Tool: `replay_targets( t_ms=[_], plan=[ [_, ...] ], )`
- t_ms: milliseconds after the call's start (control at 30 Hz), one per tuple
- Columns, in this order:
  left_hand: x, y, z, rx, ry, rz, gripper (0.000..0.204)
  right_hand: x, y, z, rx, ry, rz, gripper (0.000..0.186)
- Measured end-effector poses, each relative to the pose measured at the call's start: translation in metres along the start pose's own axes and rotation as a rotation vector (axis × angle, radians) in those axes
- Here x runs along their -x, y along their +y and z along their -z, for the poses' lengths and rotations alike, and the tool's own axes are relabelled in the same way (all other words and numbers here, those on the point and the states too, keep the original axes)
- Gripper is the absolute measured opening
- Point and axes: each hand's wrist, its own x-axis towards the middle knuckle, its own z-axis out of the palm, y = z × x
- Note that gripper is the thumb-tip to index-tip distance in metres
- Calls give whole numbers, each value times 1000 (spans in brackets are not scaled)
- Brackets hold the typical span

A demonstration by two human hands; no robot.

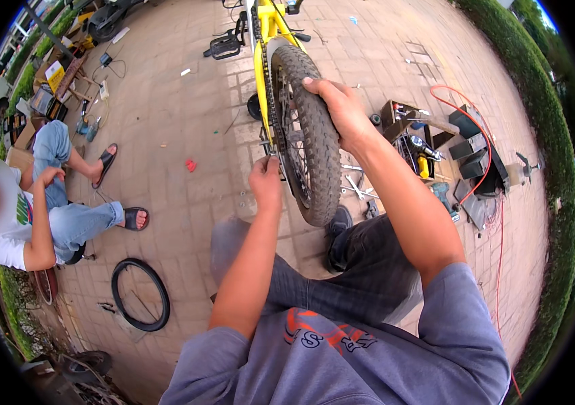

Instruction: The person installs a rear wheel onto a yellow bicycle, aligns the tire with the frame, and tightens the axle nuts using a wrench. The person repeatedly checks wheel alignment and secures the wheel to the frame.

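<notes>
A bicycle with a yellow frame (pixel 260 75) stands in front of me, its fat knobby tyre (pixel 319 152) pointing toward me. My right hand (pixel 343 113) is wrapped over the tyre's right side, fingers on the tread. My left hand (pixel 265 183) is closed at the wheel's left side, fingertips by the rear axle end, below the chain (pixel 269 88). What those fingertips pinch, if anything, is hidden. A black pedal (pixel 225 46) sticks out farther up on the left.
Wrenches (pixel 355 187) lie right of the wheel, near a wooden toolbox (pixel 395 120) and a teal power tool (pixel 441 197). An orange hose (pixel 482 145) curves past dark boxes. A loose black tyre (pixel 117 291) lies at left; a seated person (pixel 55 202) is beyond it. A hedge (pixel 537 88) borders the right.
</notes>
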Motion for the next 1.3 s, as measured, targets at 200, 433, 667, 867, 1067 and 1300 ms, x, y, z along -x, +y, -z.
replay_targets(
  t_ms=[200, 433, 667, 867, 1067, 1300],
  plan=[
    [-1, 4, 9, 106, -128, 102, 25, -9, -3, 19, 101, -114, -6, 63],
    [15, 40, 31, 30, 57, 241, 31, -13, -11, 35, 281, -176, -36, 73],
    [54, 116, 4, 109, -288, -66, 56, -35, 11, 96, 423, 444, 188, 46],
    [69, 159, 7, 890, -615, 99, 66, 13, 70, 84, -128, 656, 158, 30],
    [83, 174, 12, 1058, -761, 182, 72, 47, 22, 48, -23, 505, 463, 32],
    [68, 152, 36, 1007, -720, 130, 73, 67, 27, 11, 206, 295, 398, 35]
  ],
)
